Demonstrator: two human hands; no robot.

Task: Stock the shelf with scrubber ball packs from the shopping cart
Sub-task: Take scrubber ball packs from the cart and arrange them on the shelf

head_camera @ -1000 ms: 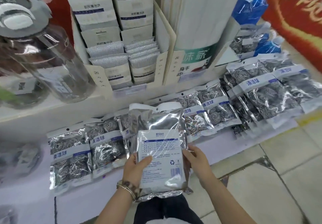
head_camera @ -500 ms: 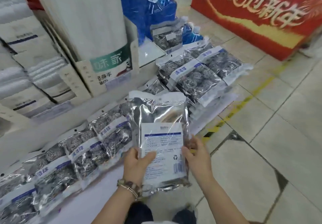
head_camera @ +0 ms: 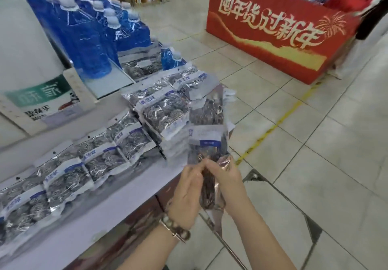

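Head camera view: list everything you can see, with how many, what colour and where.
held packs: a bundle, count unclear, silver with white-blue labels, upright in both hands
shelved packs: many, silver with white-blue labels, in rows and stacks along the shelf
shelf: one, white, lower left
bottles: many, blue with white caps, upper left
box: one, white with green label, left
display bin: one, red with gold lettering, upper right
floor: pale tiles, a yellow line across
bracelet: one, on the left wrist
left hand: grips the bundle's lower end
right hand: grips the bundle's lower end
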